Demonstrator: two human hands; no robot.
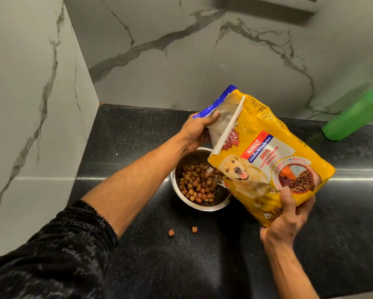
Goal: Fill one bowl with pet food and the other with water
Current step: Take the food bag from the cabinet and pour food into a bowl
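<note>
The yellow pet food bag (pixel 274 160) is held tilted above a steel bowl (pixel 199 184) that stands on the black bench (pixel 343 212). The left hand (pixel 195 131) grips the open top edge of the bag, with the thumb on the grey inner side and the fingers curled behind. The right hand (pixel 286 219) holds the bottom corner of the bag, the thumb pressed on the printed front and the fingers wrapped under it. The torn mouth of the bag points down over the right side of the bowl, and some kibble (pixel 197 184) is blurred just below the opening. The bowl already contains a layer of brown kibble pieces. Two loose kibble pieces (pixel 171 232) lie on the bench in front of the bowl, apart from it. A green plastic bottle (pixel 358 115) is at the far right, near the marble wall (pixel 159 61). A dark sleeve (pixel 51 255) covers the left arm up to the elbow
</note>
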